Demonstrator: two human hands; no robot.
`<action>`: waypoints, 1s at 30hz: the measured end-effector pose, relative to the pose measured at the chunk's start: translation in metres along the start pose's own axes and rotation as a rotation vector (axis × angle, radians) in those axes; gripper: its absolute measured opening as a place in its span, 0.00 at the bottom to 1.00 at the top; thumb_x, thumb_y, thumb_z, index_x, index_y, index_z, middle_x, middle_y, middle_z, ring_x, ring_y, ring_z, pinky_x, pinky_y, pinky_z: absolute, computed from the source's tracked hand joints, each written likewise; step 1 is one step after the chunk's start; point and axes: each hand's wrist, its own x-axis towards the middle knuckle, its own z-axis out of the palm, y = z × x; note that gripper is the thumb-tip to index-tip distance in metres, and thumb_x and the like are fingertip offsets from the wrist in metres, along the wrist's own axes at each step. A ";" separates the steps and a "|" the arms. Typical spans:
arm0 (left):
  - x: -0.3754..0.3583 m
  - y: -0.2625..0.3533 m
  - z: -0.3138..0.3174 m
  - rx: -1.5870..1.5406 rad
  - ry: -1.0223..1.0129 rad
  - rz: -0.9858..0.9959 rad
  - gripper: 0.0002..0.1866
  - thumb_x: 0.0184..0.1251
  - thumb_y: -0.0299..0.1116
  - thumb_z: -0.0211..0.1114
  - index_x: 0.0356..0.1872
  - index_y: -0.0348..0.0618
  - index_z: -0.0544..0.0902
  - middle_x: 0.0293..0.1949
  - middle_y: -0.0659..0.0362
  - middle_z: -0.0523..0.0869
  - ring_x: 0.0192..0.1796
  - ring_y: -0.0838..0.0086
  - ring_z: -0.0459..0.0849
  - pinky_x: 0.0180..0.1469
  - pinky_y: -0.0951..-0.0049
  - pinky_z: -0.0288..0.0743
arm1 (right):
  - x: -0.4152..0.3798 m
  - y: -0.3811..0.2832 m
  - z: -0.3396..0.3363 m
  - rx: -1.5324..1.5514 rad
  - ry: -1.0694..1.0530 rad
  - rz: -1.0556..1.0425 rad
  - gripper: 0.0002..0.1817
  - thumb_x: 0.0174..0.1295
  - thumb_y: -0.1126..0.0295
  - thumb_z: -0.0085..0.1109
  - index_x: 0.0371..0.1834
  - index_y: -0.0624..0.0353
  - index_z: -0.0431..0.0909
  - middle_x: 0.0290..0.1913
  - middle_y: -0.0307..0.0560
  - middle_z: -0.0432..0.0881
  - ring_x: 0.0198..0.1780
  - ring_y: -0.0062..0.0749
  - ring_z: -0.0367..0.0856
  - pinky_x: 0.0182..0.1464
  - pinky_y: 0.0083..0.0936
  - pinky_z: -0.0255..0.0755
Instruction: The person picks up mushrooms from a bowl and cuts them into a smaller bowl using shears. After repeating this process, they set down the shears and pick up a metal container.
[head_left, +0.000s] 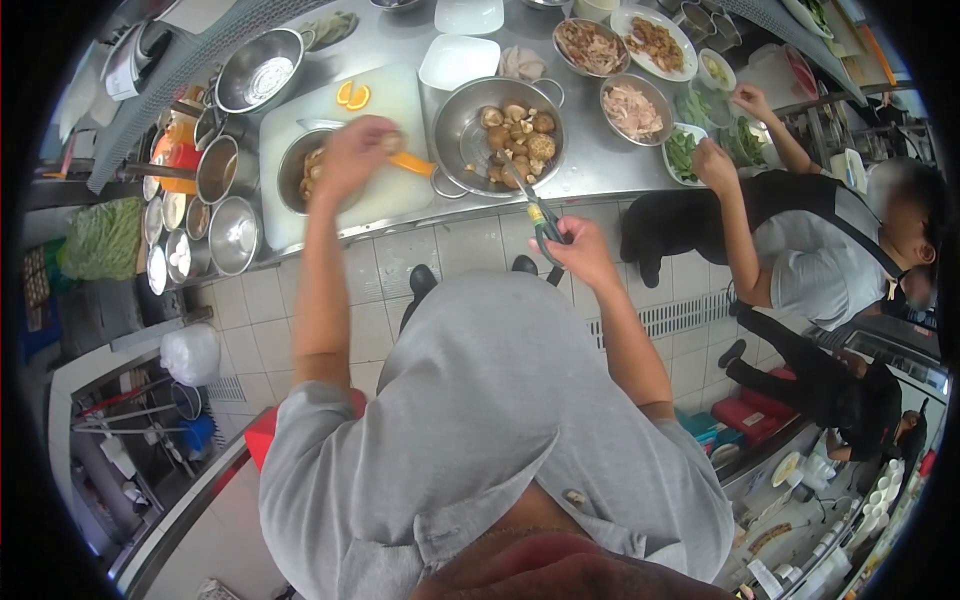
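Observation:
My right hand (583, 248) grips a pair of scissors (540, 218) with dark green and yellow handles. Their blades reach over the near side of a metal bowl (462, 110) holding whole brown mushrooms (540, 148). Smeared by motion, my left hand (358, 150) is closed around what looks like a mushroom (393, 143), above the cutting board. Beneath that arm stands a smaller metal bowl (290, 190) with more mushrooms in it, partly hidden. An orange-handled knife (412, 163) lies on the white cutting board (395, 95), its blade partly covered by my hand.
Two orange slices (353, 95) lie on the board. Several metal bowls and pots (236, 235) crowd the left. Bowls of sliced meat (634, 108) and greens stand at right, where a co-worker (830, 230) handles leaves. White dishes (459, 62) sit behind.

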 end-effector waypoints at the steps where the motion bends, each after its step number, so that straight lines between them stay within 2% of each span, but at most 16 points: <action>1: -0.006 -0.009 -0.027 0.139 0.076 -0.013 0.16 0.64 0.22 0.67 0.54 0.39 0.85 0.49 0.56 0.90 0.49 0.71 0.89 0.51 0.71 0.84 | 0.003 0.007 -0.002 -0.016 0.018 0.014 0.25 0.48 0.53 0.85 0.19 0.58 0.77 0.18 0.34 0.74 0.22 0.18 0.68 0.25 0.24 0.63; 2: -0.010 -0.017 -0.052 0.279 0.150 -0.025 0.17 0.62 0.23 0.68 0.53 0.39 0.85 0.48 0.54 0.89 0.48 0.68 0.90 0.51 0.70 0.84 | 0.006 0.013 -0.005 -0.030 0.037 0.028 0.26 0.48 0.53 0.85 0.19 0.58 0.76 0.18 0.34 0.74 0.22 0.18 0.68 0.25 0.24 0.63; 4: -0.014 0.002 -0.080 0.753 0.138 -0.036 0.17 0.58 0.25 0.70 0.50 0.39 0.86 0.47 0.51 0.89 0.48 0.61 0.90 0.52 0.66 0.84 | 0.006 0.014 -0.005 -0.062 0.066 0.046 0.26 0.48 0.53 0.85 0.19 0.58 0.76 0.18 0.35 0.74 0.22 0.18 0.68 0.25 0.25 0.64; 5: -0.012 0.018 -0.074 0.836 0.147 0.058 0.17 0.58 0.27 0.71 0.50 0.40 0.86 0.48 0.48 0.88 0.48 0.57 0.88 0.53 0.64 0.84 | 0.005 0.009 -0.006 -0.085 0.075 0.047 0.26 0.48 0.52 0.85 0.19 0.58 0.76 0.17 0.35 0.74 0.21 0.19 0.68 0.25 0.25 0.64; 7: 0.015 0.013 -0.039 0.576 0.184 0.192 0.17 0.60 0.28 0.70 0.52 0.40 0.86 0.50 0.50 0.88 0.50 0.61 0.87 0.53 0.64 0.84 | 0.005 0.005 -0.006 -0.117 0.090 0.041 0.26 0.48 0.53 0.85 0.19 0.59 0.76 0.17 0.35 0.74 0.21 0.19 0.68 0.25 0.26 0.64; 9: 0.054 0.011 0.021 0.252 0.038 0.262 0.16 0.67 0.29 0.69 0.55 0.40 0.84 0.51 0.51 0.88 0.50 0.65 0.88 0.52 0.65 0.85 | 0.006 0.003 -0.006 -0.139 0.098 0.028 0.26 0.47 0.53 0.85 0.19 0.59 0.76 0.17 0.36 0.74 0.21 0.20 0.68 0.25 0.27 0.64; 11: 0.100 0.001 0.082 0.524 -0.110 0.245 0.19 0.71 0.35 0.64 0.59 0.42 0.83 0.52 0.45 0.89 0.52 0.53 0.89 0.57 0.60 0.83 | 0.005 0.001 -0.006 -0.148 0.102 0.021 0.26 0.47 0.54 0.85 0.19 0.59 0.76 0.17 0.36 0.74 0.21 0.20 0.68 0.25 0.27 0.65; 13: 0.131 -0.019 0.135 0.637 -0.096 0.210 0.21 0.69 0.35 0.62 0.62 0.40 0.81 0.53 0.44 0.88 0.54 0.47 0.87 0.61 0.57 0.80 | 0.001 -0.001 -0.007 -0.147 0.109 0.017 0.26 0.47 0.55 0.85 0.19 0.60 0.76 0.17 0.36 0.74 0.21 0.20 0.68 0.25 0.27 0.65; 16: 0.156 -0.031 0.169 0.693 -0.276 0.039 0.18 0.65 0.30 0.61 0.56 0.40 0.83 0.54 0.42 0.86 0.60 0.48 0.84 0.62 0.53 0.78 | -0.009 -0.006 -0.009 -0.144 0.133 0.007 0.25 0.47 0.56 0.85 0.19 0.60 0.75 0.17 0.36 0.73 0.22 0.19 0.67 0.25 0.27 0.65; 17: 0.160 -0.046 0.178 0.705 -0.201 0.132 0.18 0.63 0.32 0.63 0.53 0.39 0.85 0.52 0.42 0.88 0.58 0.47 0.85 0.61 0.53 0.79 | -0.013 -0.009 -0.010 -0.151 0.146 0.005 0.25 0.47 0.56 0.85 0.19 0.60 0.74 0.17 0.36 0.73 0.22 0.19 0.67 0.25 0.27 0.65; 20: 0.163 -0.038 0.170 0.668 -0.312 0.122 0.26 0.58 0.33 0.67 0.60 0.39 0.82 0.48 0.40 0.88 0.53 0.44 0.86 0.60 0.55 0.79 | -0.021 -0.004 -0.012 -0.103 0.171 0.003 0.24 0.49 0.60 0.84 0.19 0.60 0.73 0.18 0.35 0.72 0.23 0.18 0.67 0.25 0.25 0.64; 21: 0.160 -0.036 0.167 0.694 -0.258 0.196 0.17 0.58 0.37 0.69 0.44 0.37 0.88 0.40 0.44 0.90 0.48 0.53 0.90 0.52 0.55 0.84 | -0.023 -0.002 -0.013 -0.079 0.174 0.000 0.23 0.50 0.62 0.83 0.19 0.60 0.73 0.18 0.34 0.73 0.23 0.17 0.67 0.26 0.24 0.64; 24: 0.136 0.007 0.136 0.192 -0.315 -0.290 0.25 0.59 0.35 0.73 0.54 0.30 0.81 0.44 0.45 0.89 0.47 0.61 0.91 0.48 0.66 0.86 | -0.018 0.014 -0.009 0.158 0.159 -0.019 0.20 0.54 0.67 0.80 0.21 0.59 0.72 0.21 0.32 0.74 0.25 0.15 0.67 0.27 0.22 0.64; 25: 0.129 0.009 0.129 0.018 -0.331 -0.305 0.23 0.66 0.33 0.71 0.57 0.28 0.78 0.45 0.48 0.88 0.46 0.67 0.90 0.47 0.70 0.87 | -0.013 0.016 -0.006 0.183 0.171 -0.044 0.18 0.55 0.68 0.79 0.23 0.60 0.74 0.21 0.32 0.75 0.25 0.15 0.68 0.28 0.21 0.65; 28: 0.094 0.009 0.114 -0.769 -0.370 -0.347 0.23 0.70 0.29 0.69 0.61 0.30 0.75 0.51 0.47 0.87 0.48 0.62 0.91 0.50 0.68 0.88 | 0.004 0.003 -0.001 0.261 0.201 -0.118 0.11 0.60 0.70 0.75 0.28 0.61 0.80 0.24 0.32 0.78 0.27 0.15 0.72 0.30 0.20 0.67; 30: 0.065 0.018 0.114 -0.918 -0.370 -0.316 0.22 0.70 0.27 0.68 0.62 0.33 0.75 0.52 0.49 0.86 0.49 0.62 0.91 0.51 0.67 0.87 | 0.018 -0.028 0.006 0.322 0.223 -0.169 0.08 0.62 0.70 0.73 0.31 0.62 0.83 0.24 0.34 0.81 0.28 0.15 0.75 0.30 0.20 0.68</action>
